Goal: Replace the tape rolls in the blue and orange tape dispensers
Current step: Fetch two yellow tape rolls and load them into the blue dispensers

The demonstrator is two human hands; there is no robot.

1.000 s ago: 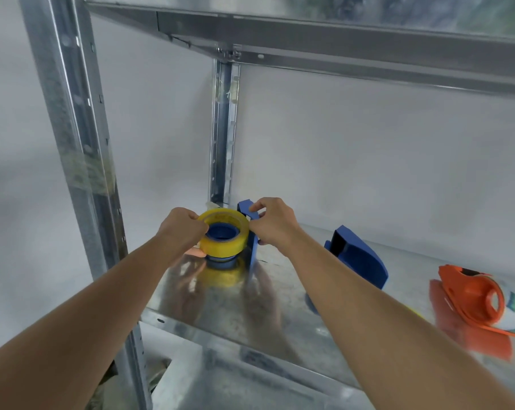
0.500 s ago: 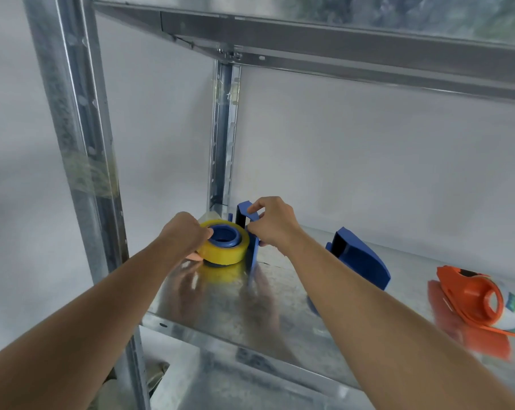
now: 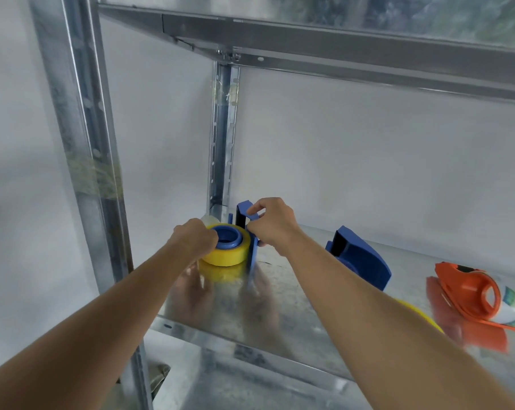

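Galvanised metal shelf [image 3: 280, 294], shiny and reflective, set in a steel rack against a plain pale wall; a corner post [image 3: 223, 137] stands at the back. Item one: blue tape dispenser [image 3: 247, 229], opened, lying at the rear left of the shelf with its blue hub pointing up. Item two: yellow tape roll [image 3: 225, 255], seated flat over that hub. Left hand [image 3: 195, 241]: fingers curled down onto the near left edge of the roll, holding it in place. Right hand [image 3: 272, 229]: thumb and forefinger pinching the upright blue plate of the dispenser just beside the roll. Step in hand, by judgement: the fresh roll is on the blue dispenser's spindle, and the tape end is not yet led to the cutter. Next move probably calls for feeding the tape through and refitting the cover. Item three: loose blue cover [image 3: 359, 261], well apart to the right, likely that part. Item four: orange tape dispenser [image 3: 469, 294], far right, holding a white printed roll, apparently not yet dealt with. Item five: a yellow curve [image 3: 419, 313] behind the right forearm, mostly hidden. Obstruction: the corner post stands close behind the work.
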